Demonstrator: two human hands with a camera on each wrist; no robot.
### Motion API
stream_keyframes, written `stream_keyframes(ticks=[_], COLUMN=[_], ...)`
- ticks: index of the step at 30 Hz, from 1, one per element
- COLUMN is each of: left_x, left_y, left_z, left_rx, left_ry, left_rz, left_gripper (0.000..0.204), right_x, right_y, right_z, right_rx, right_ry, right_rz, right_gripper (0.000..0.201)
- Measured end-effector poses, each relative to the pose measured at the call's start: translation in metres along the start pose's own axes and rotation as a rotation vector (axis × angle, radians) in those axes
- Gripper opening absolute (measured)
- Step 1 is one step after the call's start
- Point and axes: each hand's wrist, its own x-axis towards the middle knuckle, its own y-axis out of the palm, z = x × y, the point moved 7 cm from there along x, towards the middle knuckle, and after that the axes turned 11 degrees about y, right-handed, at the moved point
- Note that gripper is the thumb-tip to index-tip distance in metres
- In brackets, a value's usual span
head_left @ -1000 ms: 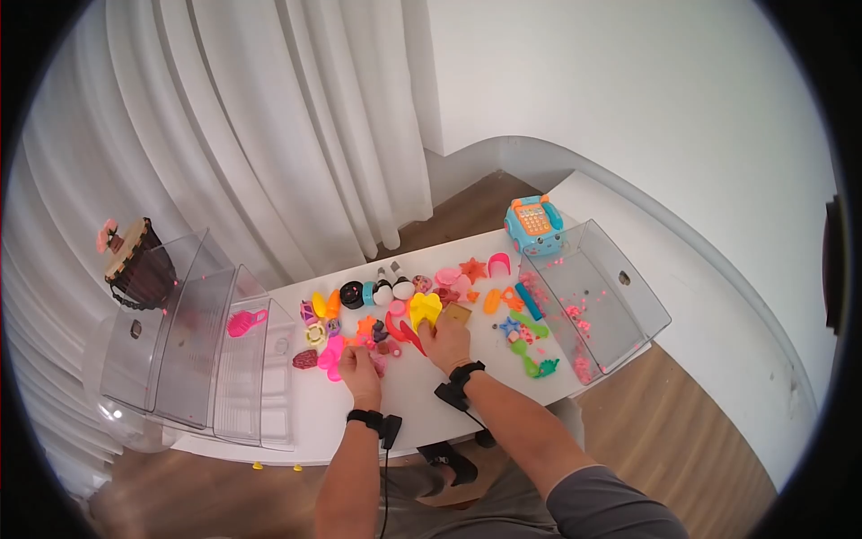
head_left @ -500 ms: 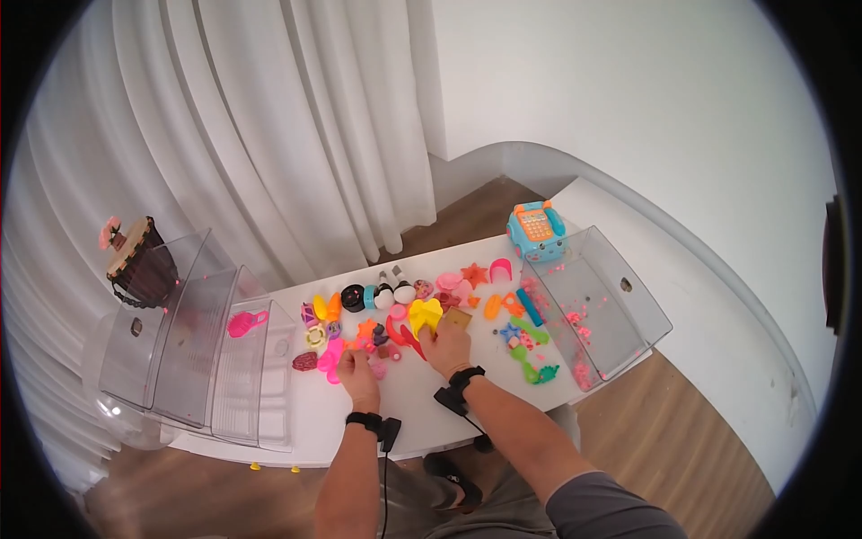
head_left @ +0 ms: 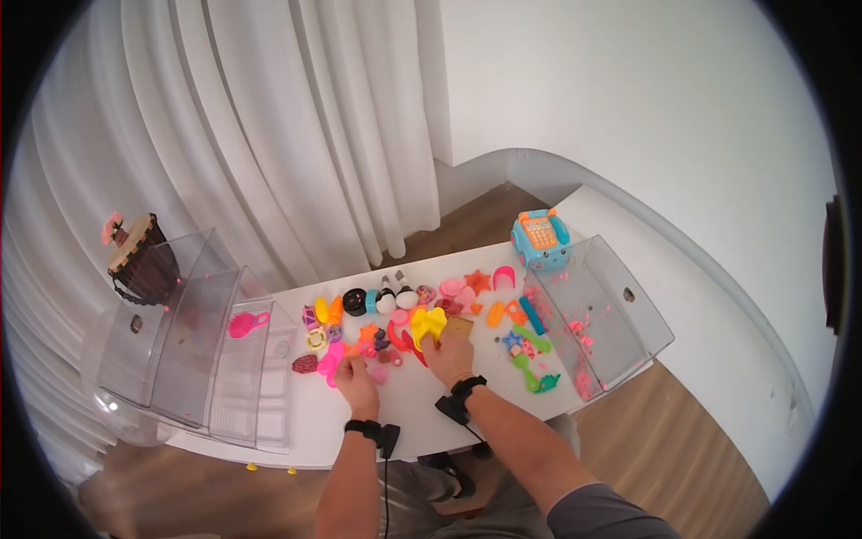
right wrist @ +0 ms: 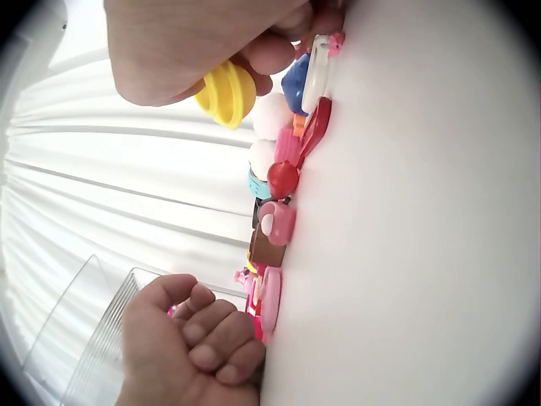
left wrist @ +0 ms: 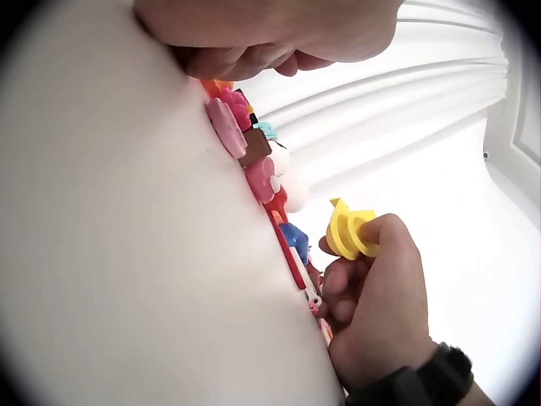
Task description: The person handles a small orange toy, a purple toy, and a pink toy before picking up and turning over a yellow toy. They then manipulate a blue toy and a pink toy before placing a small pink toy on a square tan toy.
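My right hand [head_left: 450,357] pinches a yellow plastic toy [head_left: 427,325] between thumb and fingers, over the middle of the toy pile. In the left wrist view the yellow toy [left wrist: 345,234] shows rounded, ridged tiers and sits above the tabletop. Just left of that hand lies a flat red toy [head_left: 411,345]; a tan block [head_left: 461,327] lies beyond it. My left hand [head_left: 357,386] rests on the table near the front of the pile, beside a bright pink toy [head_left: 331,363]. In the right wrist view the left hand's fingers [right wrist: 221,330] are loosely curled, with nothing visible in them.
Clear plastic drawers [head_left: 184,359] stand on the left, a pink scoop [head_left: 249,324] in one. A clear bin [head_left: 600,314] with pink bits stands on the right, a blue toy telephone [head_left: 541,238] behind it. Several small toys, including a starfish [head_left: 477,281], spread across the white table [head_left: 422,427].
My left hand has drawn back slightly toward the table's front edge. The right hand keeps its pinch on the yellow toy, which has turned a little. The head view has shifted slightly.
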Motion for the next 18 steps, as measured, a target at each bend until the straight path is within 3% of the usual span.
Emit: stream_keyframes(ticks=[10, 18], left_x=[-0.002, -0.004], left_y=[-0.004, -0.003], left_z=[0.007, -0.015], left_rx=[0.032, 0.157], left_ry=[0.008, 0.039], left_rz=[-0.021, -0.056], left_gripper=[0.027, 0.027], right_x=[-0.008, -0.007], right_y=[-0.005, -0.001], right_z=[0.002, 0.002], right_rx=[0.080, 0.018], right_ry=[-0.003, 0.020], right_rz=[0.077, 0.193], right_gripper=[0.035, 0.036])
